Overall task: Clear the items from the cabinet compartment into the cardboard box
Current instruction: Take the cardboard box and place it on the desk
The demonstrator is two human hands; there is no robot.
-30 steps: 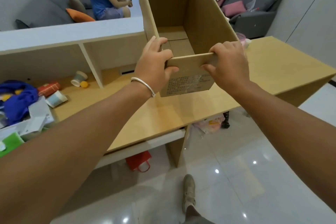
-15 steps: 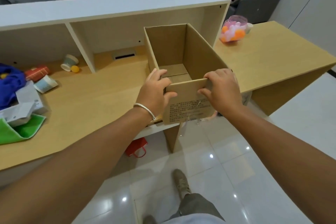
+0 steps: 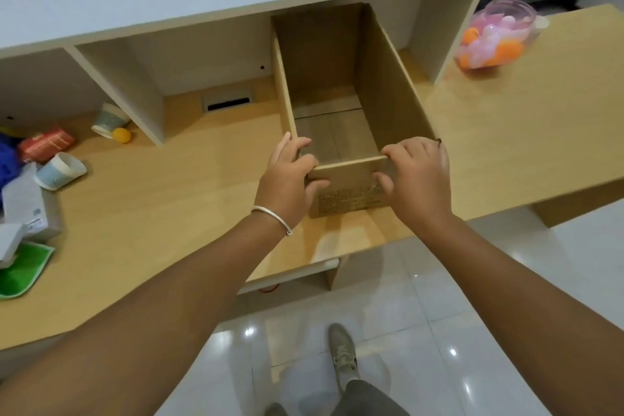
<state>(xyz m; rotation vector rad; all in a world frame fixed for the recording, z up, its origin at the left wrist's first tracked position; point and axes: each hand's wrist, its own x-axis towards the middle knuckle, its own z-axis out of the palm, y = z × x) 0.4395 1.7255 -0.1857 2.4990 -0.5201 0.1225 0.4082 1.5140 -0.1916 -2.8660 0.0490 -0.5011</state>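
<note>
An empty open cardboard box (image 3: 391,91) stands on the wooden desk (image 3: 162,206), its far end pushed into the right cabinet compartment. My left hand (image 3: 287,179) grips the box's near left corner. My right hand (image 3: 417,176) grips the near wall's top edge at the right. In the left compartment lie a paper cup (image 3: 109,120) on its side, an orange ball (image 3: 121,135) and a red box (image 3: 45,143). A second paper cup (image 3: 60,171) lies just in front of them.
A clear jar (image 3: 496,35) of pink and orange balls stands on the desk at the right. Blue cloth (image 3: 6,159), white papers (image 3: 23,209) and a green bag (image 3: 22,272) crowd the desk's left edge. A cable slot (image 3: 228,103) sits behind the box's left side.
Both hands have lowered the box from mid-air onto the desk and slid it back into the right compartment. The view has tilted down.
</note>
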